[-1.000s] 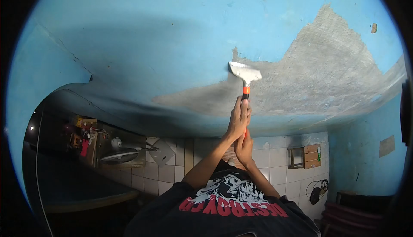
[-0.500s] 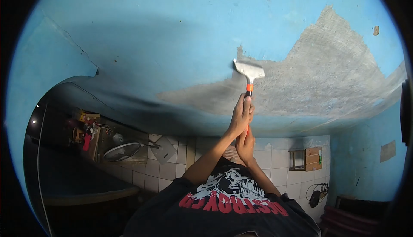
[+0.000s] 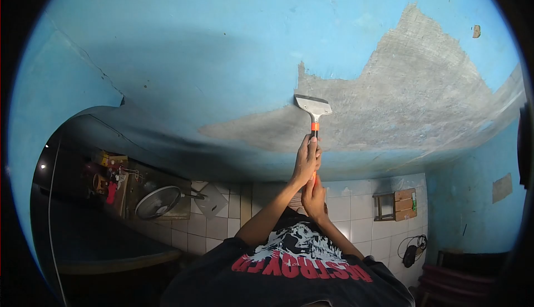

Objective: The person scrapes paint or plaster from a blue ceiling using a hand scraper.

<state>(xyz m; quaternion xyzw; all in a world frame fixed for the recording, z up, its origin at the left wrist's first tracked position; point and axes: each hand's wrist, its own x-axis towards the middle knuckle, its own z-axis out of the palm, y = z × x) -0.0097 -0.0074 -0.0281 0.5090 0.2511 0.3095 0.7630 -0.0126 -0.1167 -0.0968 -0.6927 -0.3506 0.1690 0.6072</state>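
Observation:
A wide-bladed scraper point(image 3: 315, 106) with an orange and black handle is held up against the wall point(image 3: 183, 56). Its blade lies at the border between blue paint and a bare grey patch point(image 3: 411, 79); whether the edge touches the surface is hard to tell. My left hand point(image 3: 306, 161) is wrapped round the upper handle, just below the orange collar. Lower down, my right hand point(image 3: 315, 198) is closed round the handle's end. Fingers of both hands partly hide the handle.
A standing fan point(image 3: 158, 202) is at the lower left, near a cluttered shelf point(image 3: 117, 179). On the tiled floor point(image 3: 359, 209) to the right are a small wooden stool point(image 3: 404, 205) and a black coiled cable point(image 3: 410, 256). A crack point(image 3: 83, 56) runs down the left wall.
Both hands have drawn the scraper downward and slightly left along the wall. A narrow strip of grey above the blade now shows uncovered. The view has shifted a little.

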